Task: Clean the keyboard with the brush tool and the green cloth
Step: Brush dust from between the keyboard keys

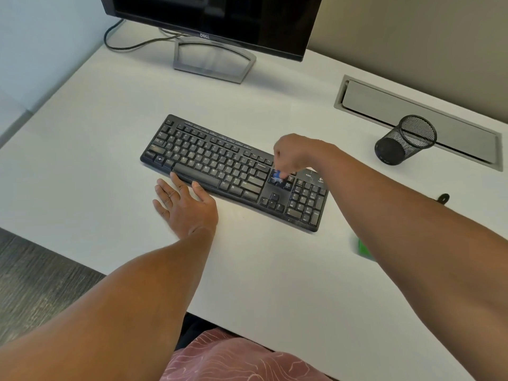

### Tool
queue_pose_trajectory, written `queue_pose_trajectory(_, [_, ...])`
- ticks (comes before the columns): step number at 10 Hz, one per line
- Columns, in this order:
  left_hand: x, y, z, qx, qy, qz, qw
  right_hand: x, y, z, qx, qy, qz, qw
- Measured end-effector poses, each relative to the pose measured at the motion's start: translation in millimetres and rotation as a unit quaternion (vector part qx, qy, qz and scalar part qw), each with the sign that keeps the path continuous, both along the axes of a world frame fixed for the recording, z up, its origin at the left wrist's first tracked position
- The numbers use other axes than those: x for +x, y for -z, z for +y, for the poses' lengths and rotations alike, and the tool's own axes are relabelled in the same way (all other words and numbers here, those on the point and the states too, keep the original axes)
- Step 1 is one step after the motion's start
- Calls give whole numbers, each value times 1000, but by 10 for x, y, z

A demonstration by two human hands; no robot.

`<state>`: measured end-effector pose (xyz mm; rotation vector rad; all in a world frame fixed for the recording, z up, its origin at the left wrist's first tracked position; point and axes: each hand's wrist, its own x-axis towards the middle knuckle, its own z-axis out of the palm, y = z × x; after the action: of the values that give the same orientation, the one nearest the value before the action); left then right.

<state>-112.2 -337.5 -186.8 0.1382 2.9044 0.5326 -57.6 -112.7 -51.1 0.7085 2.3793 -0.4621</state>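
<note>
A black keyboard (220,166) lies slanted on the white desk (110,133). My right hand (298,155) hovers over its right part, fingers curled round a small blue brush tool (276,174) whose tip touches the keys left of the number pad. My left hand (184,202) lies flat on the desk, fingers straight, with the fingertips against the keyboard's front edge by the space bar. Only a green sliver of the cloth (364,247) shows on the desk; my right forearm hides the rest.
A Dell monitor (220,17) on a grey stand (214,60) sits behind the keyboard. A black mesh pen cup (406,140) lies tipped beside a grey cable hatch (417,116) at the right. A small dark object (444,198) peeks past my right arm.
</note>
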Motion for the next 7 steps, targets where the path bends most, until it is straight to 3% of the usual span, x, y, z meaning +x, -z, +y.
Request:
queue_pose_trajectory(1, [2, -4, -1, 1, 0, -1, 1000, 3, 27, -21, -20, 8, 33, 999])
queue_pose_trajectory(3, [-4, 18, -4, 5, -2, 2, 1000, 84, 27, -23, 25, -13, -38, 999])
queue_pose_trajectory(5, [-1, 22, 6, -1, -1, 5, 1000, 81, 58, -11, -13, 24, 18, 999])
queue_pose_trajectory(6, [-5, 24, 0, 1, -3, 3, 1000, 133, 4, -17, 29, 18, -51, 998])
queue_pose_trajectory(7, [-3, 18, 6, -1, -1, 5, 1000, 115, -57, 22, -5, 27, -43, 999])
